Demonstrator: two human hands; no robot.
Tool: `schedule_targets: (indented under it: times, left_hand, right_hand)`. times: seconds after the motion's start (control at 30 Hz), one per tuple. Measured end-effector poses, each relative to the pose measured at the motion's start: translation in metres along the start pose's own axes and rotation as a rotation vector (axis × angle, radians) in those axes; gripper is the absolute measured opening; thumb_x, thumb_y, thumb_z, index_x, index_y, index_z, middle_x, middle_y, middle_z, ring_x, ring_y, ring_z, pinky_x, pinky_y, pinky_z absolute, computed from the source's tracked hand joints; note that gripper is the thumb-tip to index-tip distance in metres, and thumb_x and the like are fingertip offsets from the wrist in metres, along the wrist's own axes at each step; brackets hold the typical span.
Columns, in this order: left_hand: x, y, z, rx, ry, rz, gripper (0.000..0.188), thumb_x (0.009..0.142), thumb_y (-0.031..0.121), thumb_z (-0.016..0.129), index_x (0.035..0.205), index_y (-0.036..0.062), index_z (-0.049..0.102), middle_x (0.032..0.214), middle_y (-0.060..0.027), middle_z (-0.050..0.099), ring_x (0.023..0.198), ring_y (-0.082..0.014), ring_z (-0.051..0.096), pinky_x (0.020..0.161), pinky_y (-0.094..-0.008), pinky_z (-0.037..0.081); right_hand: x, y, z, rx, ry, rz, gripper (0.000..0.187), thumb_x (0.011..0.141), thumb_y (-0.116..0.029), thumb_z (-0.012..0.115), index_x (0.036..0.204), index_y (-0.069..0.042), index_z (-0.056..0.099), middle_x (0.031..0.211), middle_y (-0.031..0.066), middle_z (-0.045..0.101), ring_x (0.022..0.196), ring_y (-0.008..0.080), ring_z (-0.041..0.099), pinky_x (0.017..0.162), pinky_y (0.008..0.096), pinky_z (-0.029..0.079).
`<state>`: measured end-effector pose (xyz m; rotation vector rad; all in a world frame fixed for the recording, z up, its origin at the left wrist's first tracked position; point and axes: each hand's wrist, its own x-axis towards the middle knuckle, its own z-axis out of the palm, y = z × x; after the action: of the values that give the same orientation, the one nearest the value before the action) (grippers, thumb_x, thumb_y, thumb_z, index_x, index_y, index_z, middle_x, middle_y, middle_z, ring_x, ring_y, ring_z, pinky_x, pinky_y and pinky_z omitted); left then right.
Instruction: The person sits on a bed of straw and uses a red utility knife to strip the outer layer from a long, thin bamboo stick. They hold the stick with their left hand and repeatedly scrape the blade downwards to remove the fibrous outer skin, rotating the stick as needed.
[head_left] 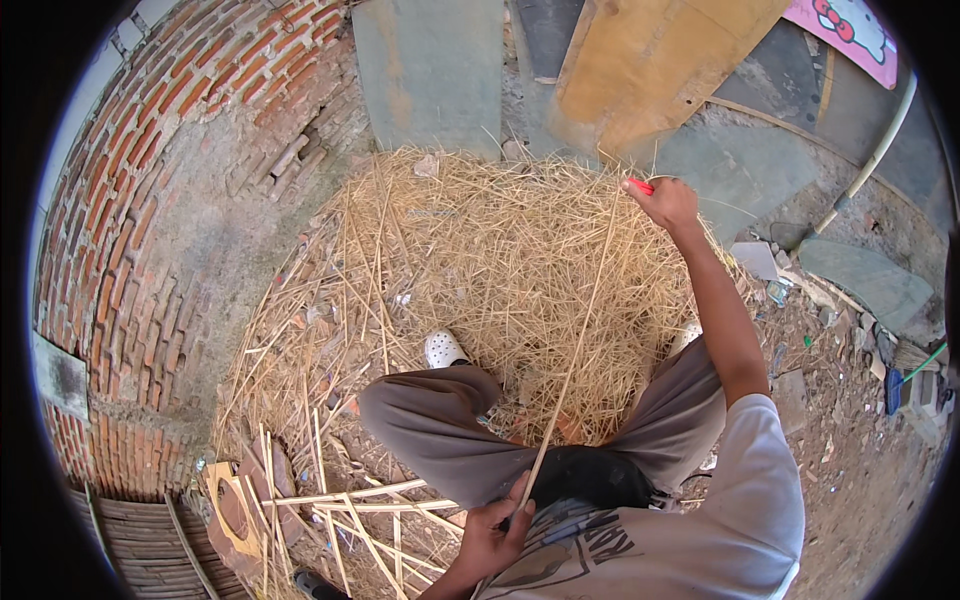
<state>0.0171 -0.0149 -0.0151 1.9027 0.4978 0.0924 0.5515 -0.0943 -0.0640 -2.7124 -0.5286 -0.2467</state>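
My left hand (492,535) is low in the head view, near my lap, its fingers closed round the near end of a long thin bamboo strip (575,360). The strip slants up and away to the right over the straw-like shavings. At its far end my right hand (668,203), arm stretched out, is closed round a small tool with a red handle (638,186). The rest of that tool is hidden by the fingers or too small to tell. Whether the right hand touches the strip I cannot tell. A dark pad (590,478) lies across my lap.
A wide heap of pale shavings (520,250) covers the ground between my white clogs (444,349). Split bamboo strips (370,500) lie at lower left. A brick wall (150,230) rises left; grey and brown boards (660,70) lean at the back. Rubble (840,310) lies right.
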Motion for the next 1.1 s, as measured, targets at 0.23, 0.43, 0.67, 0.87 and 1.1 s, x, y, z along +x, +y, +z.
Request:
schedule_targets:
  times: [0.23,0.43,0.67,0.87,1.1]
  left_hand:
    - [0.008,0.0,0.004,-0.105,-0.037,-0.099,0.041,0.093,0.004,0.059,0.135,0.0019,0.054,0.071,0.0045,0.054,0.066,-0.0026,0.046,0.061,-0.0182,0.039]
    - [0.008,0.013,-0.009,-0.297,0.088,-0.231,0.035,0.095,0.006,0.057,0.13,0.0001,0.058,0.062,0.0061,0.046,0.053,-0.0006,0.038,0.048,-0.0175,0.029]
    - [0.068,0.004,-0.01,-0.563,0.085,-0.238,0.038,0.099,0.017,0.054,0.136,0.0071,0.054,0.057,0.0017,0.047,0.046,-0.0033,0.04,0.042,-0.0187,0.032]
    - [0.076,0.021,-0.011,-0.527,0.139,-0.184,0.038,0.099,0.016,0.053,0.134,0.0016,0.053,0.055,0.0023,0.043,0.046,-0.0046,0.037,0.042,-0.0199,0.03]
    - [0.065,0.006,-0.002,-0.545,0.17,-0.15,0.038,0.098,0.011,0.055,0.136,0.0073,0.054,0.061,0.0052,0.046,0.051,-0.0013,0.038,0.044,-0.018,0.03]
  right_hand:
    - [0.007,0.009,0.015,-0.006,-0.128,0.147,0.091,0.079,-0.084,0.038,0.086,0.0,0.072,0.087,0.0234,0.069,0.087,0.04,0.068,0.077,0.0465,0.052]
    - [0.045,0.131,0.038,0.163,-0.118,0.451,0.098,0.078,-0.087,0.034,0.096,0.002,0.07,0.1,0.0282,0.067,0.098,0.0377,0.066,0.086,0.0477,0.049]
    - [-0.062,-0.051,-0.031,0.313,-0.353,-0.188,0.083,0.078,-0.084,0.042,0.056,-0.007,0.061,0.05,0.0075,0.054,0.053,0.022,0.06,0.052,0.0381,0.046]
    - [-0.158,-0.115,-0.048,0.274,-0.227,-0.758,0.07,0.073,-0.078,0.058,0.055,-0.011,0.062,0.044,0.0066,0.051,0.042,0.0262,0.057,0.044,0.0367,0.044]
    - [-0.129,-0.11,-0.027,0.29,-0.16,-0.585,0.079,0.071,-0.086,0.05,0.058,-0.009,0.064,0.045,0.0086,0.053,0.043,0.0274,0.059,0.042,0.0392,0.044]
